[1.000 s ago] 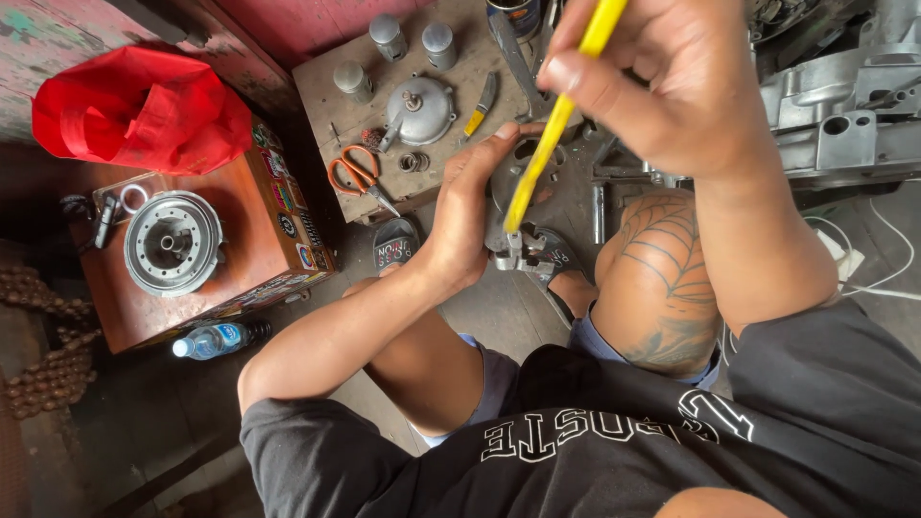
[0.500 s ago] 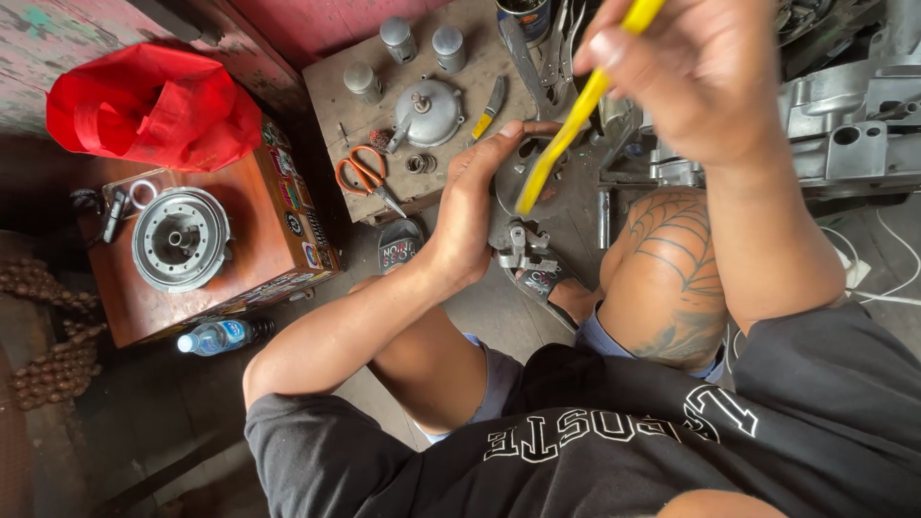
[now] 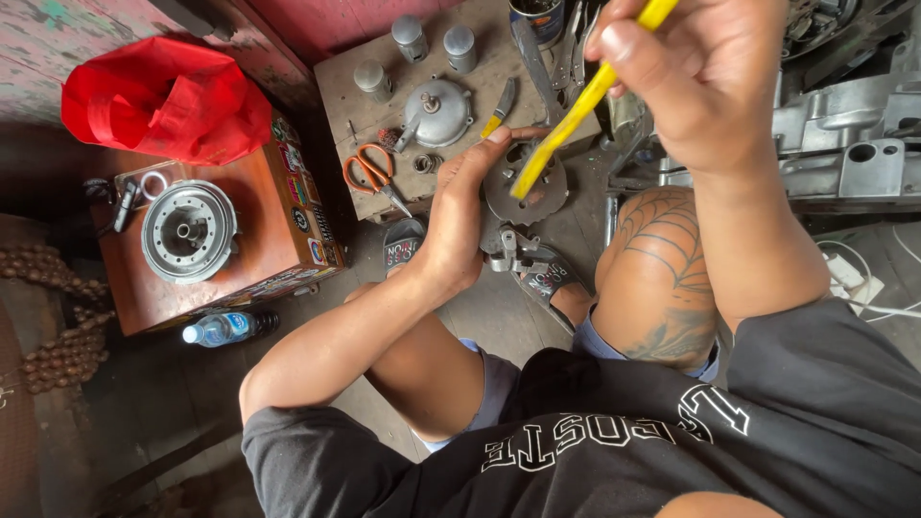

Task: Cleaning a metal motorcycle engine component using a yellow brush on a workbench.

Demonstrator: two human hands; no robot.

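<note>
Gripping a round grey metal disc with holes and a toothed rim, the left hand has its fingers curled about the disc's left edge, the thumb lying along the top. The disc sits out in front of the person's knees, above a sandalled foot and a small metal part on the floor. The right hand is closed in a fist around a yellow-handled tool, fingers pressed together on the shaft, and the tool's lower end touches the disc's face.

Behind the disc, a low grey board carries three small silver cylinders, a domed metal cover, orange-handled scissors and a yellow-handled knife. At the board's far edge stands a dark tin can; what it contains cannot be told, as only its rim shows.

To the left, a brown box with stickers on its side bears a round ribbed metal hub and a white ring. A red plastic bag, bulging and loosely bunched, rests at the box's far end; its contents are hidden. A small plastic water bottle with a blue cap lies on its side on the floor just beside the box. Engine castings lie to the right.
</note>
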